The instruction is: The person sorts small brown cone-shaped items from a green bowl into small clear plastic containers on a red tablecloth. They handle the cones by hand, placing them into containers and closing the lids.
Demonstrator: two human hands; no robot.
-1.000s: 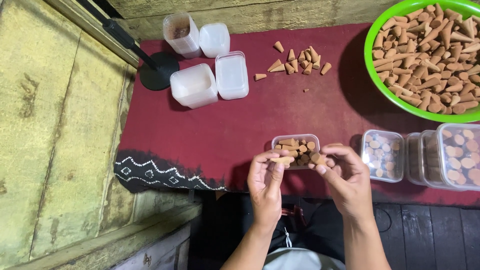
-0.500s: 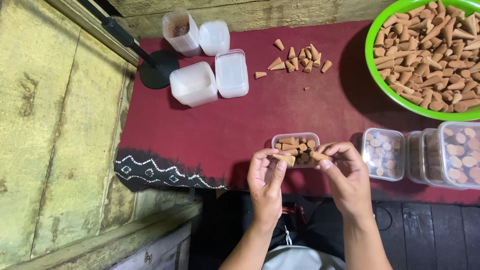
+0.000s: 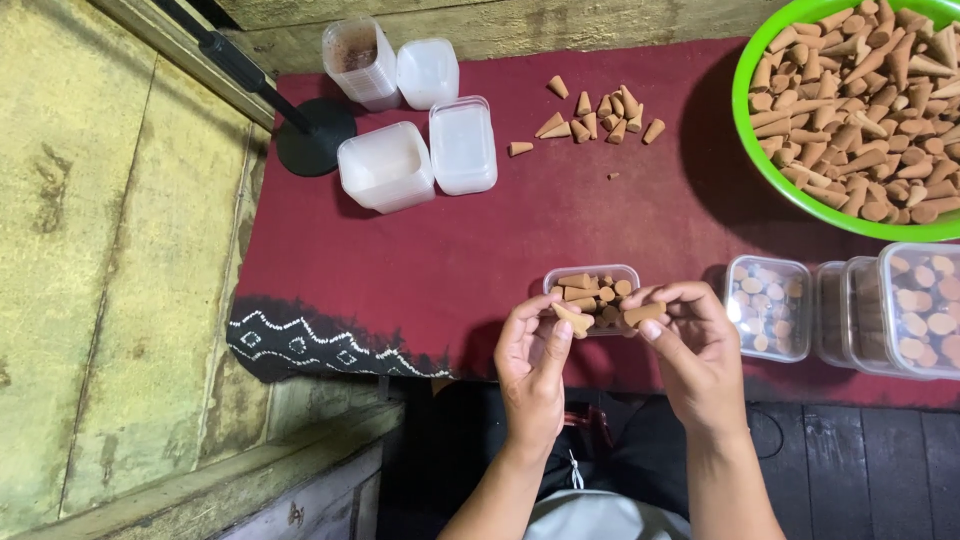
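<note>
Left hand (image 3: 533, 360): nearest the viewer, just below the small clear tub (image 3: 592, 297), fingers pinching one brown cone (image 3: 573, 319) at the tub's near edge.
Right hand (image 3: 694, 350): just right of the tub, thumb and fingers pinched on a second cone (image 3: 645, 313) beside its right rim.
Small clear tub: open, part-filled with cones, on the dark red cloth (image 3: 480, 250).
Lidded tubs (image 3: 850, 310): three, filled, in a row right of the open tub.
Empty white tubs and lids (image 3: 415, 160): well beyond the tub, to its left.
Loose cones (image 3: 600, 115): beyond the tub, scattered on the cloth.
Green bowl (image 3: 765, 150): far right of the tub, heaped with cones.
</note>
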